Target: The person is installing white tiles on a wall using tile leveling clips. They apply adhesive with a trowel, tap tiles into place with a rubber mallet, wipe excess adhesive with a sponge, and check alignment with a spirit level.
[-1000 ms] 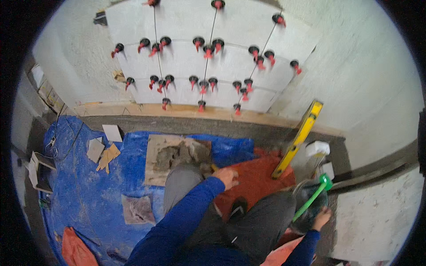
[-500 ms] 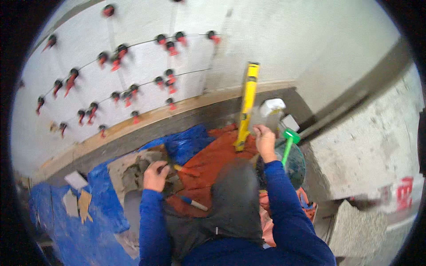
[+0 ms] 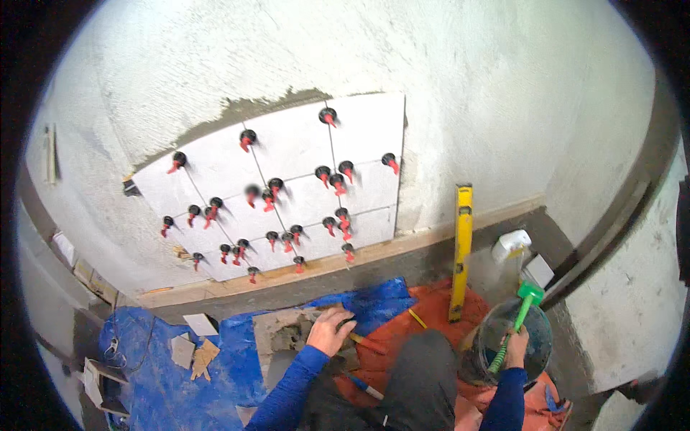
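My left hand [image 3: 330,331] is closed over the mortar-smeared board [image 3: 267,330], fingers curled round a small dark thing [image 3: 346,323] too hidden to name. My right hand [image 3: 516,348] is at the dark bucket [image 3: 550,337], closed on the handle of a green tool [image 3: 531,290]. This tool has a blocky head, which rests at the bucket's far rim, and a ribbed grip. Beyond the bucket, a yellow spirit level [image 3: 461,251] stands upright near the wall. On the wall, white tiles [image 3: 368,129] carry several black and red levelling clips [image 3: 328,116].
Blue sheeting [image 3: 172,388] and an orange-red sheet [image 3: 431,302] cover the floor. Tile offcuts [image 3: 200,325] lie at left. A white-topped container [image 3: 512,246] stands in the right corner beside a small white block [image 3: 538,271]. A blue-and-white handle [image 3: 365,386] lies by my knee.
My right hand has moved from beside the spirit level down to the green tool at the bucket. The view has turned left and up, so more of the tiled wall shows.
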### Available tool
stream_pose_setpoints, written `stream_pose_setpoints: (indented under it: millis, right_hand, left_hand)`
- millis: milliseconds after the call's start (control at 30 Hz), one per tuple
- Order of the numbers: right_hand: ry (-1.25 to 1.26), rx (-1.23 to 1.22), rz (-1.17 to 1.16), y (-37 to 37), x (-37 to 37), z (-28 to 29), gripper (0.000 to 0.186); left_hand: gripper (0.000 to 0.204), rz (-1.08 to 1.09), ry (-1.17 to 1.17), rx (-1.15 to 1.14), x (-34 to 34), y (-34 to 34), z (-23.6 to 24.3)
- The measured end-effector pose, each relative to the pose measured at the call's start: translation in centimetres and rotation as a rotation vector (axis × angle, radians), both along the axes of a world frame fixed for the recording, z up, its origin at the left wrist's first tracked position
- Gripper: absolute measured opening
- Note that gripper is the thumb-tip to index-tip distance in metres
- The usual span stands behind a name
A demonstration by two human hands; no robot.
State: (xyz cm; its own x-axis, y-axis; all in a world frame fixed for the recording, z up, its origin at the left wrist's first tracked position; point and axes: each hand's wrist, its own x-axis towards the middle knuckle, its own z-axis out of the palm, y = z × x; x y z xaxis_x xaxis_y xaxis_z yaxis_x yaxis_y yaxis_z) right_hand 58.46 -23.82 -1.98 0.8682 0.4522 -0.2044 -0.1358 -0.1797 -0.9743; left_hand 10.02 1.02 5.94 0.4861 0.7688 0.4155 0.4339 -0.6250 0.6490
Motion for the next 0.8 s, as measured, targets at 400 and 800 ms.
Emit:
stream_pose_setpoints:
  millis: [400, 800]
  right_hand:
    - [-0.338, 0.732, 0.554, 21.3, -18.5, 24.8, 0.055]
    - [-0.641, 0.595, 0.517, 30.0, -25.8, 17.6, 0.053]
  left_hand:
    - [0.049, 0.035, 0.653, 1.031, 3.9, 16.0, 28.2]
    - [0.032, 0.147, 0.146, 1.198, 3.5, 19.5, 35.9]
